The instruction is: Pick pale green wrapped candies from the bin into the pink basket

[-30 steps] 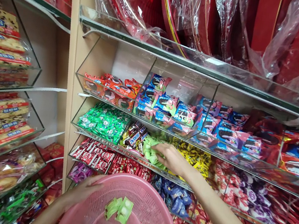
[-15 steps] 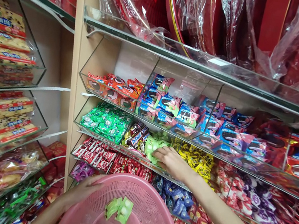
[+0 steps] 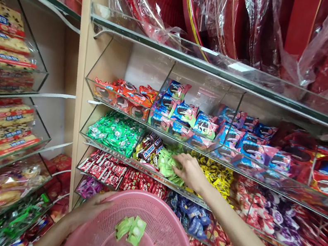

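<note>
A pink plastic basket (image 3: 181, 243) with a mesh wall is in the lower middle of the view, and my left hand (image 3: 95, 208) is closed on its left rim. Two light green candy packets (image 3: 130, 230) lie inside it. My right hand (image 3: 190, 170) reaches into a shelf bin of similar green packets (image 3: 166, 160); its fingers are apart and bent down, with the tips at the packets. Whether a fingertip pinches one is hard to see. Snickers bars (image 3: 150, 151) lie just left of the green packets, and yellow-wrapped candies (image 3: 218, 176) lie to their right, partly behind my wrist.
Clear dividers split the shelves into bins. Green-wrapped candies (image 3: 114, 133) and red packets (image 3: 103, 167) are at left, blue candies (image 3: 192, 216) below my right wrist. Blue-and-pink cookie packs (image 3: 184, 112) sit above. A glass shelf edge (image 3: 169, 50) runs across the top; a wooden post (image 3: 82, 63) stands left.
My right hand has shifted slightly right and up over the green packets, and more of them show. My left hand and the basket stay about where they were.
</note>
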`<state>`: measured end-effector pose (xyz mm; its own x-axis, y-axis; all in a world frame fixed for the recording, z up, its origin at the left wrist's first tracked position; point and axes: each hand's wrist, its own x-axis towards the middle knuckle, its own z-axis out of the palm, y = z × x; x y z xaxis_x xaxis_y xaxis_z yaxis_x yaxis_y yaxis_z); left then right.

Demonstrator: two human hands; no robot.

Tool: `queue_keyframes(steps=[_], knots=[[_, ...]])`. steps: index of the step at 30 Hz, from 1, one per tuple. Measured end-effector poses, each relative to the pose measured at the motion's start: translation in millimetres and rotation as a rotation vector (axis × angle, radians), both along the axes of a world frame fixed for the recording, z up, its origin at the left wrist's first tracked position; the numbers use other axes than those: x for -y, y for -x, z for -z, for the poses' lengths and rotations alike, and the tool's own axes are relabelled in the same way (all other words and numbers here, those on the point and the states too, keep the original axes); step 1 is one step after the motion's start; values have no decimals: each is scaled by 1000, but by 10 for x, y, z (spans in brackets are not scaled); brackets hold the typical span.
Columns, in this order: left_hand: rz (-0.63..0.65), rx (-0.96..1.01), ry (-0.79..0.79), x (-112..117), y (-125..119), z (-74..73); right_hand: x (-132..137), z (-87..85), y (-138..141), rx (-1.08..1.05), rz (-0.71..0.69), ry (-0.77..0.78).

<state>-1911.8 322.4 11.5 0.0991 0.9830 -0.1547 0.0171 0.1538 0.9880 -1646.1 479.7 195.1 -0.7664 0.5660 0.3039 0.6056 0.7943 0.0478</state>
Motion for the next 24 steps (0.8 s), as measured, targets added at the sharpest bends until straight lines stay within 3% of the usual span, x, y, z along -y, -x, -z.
queue_keyframes(steps=[3, 8, 15, 24], knots=[[7, 14, -16, -38, 5, 70, -35, 8, 149, -88, 135, 34], [3, 52, -9, -49, 5, 141, -43, 80, 385, -12, 301, 130], [3, 98, 12, 19, -30, 29, -26, 139, 463, -5, 323, 124], [-14, 115, 10, 27, 9, 128, -24, 100, 464, -69, 310, 233]])
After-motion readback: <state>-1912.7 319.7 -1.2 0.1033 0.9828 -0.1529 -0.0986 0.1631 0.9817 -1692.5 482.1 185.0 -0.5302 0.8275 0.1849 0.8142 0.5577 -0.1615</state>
